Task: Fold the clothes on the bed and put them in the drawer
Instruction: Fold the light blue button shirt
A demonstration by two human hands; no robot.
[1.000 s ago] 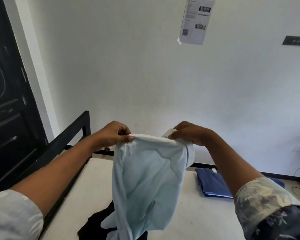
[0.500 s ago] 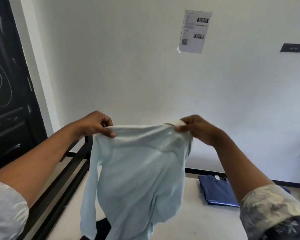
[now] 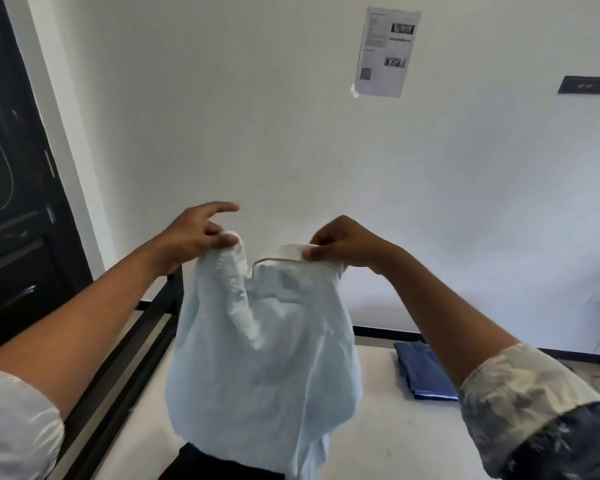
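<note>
Head view: left hand (image 3: 201,237) and right hand (image 3: 343,245) each pinch the top edge of a pale blue shirt (image 3: 264,358), hung unfolded above the bed (image 3: 395,431). One navy garment (image 3: 426,372) lies folded far right; a black garment (image 3: 194,462) waits near; no drawer shows.

Pale blue shirt (image 3: 264,368), white collar (image 3: 291,252). Navy folded garment (image 3: 425,374). Black cloth (image 3: 205,462) under shirt. White mattress (image 3: 395,438), black bed frame (image 3: 125,375). White wall (image 3: 257,116). Black door (image 3: 11,202), chalk-like white marks. Floral sleeve (image 3: 534,410), white-on-navy.
</note>
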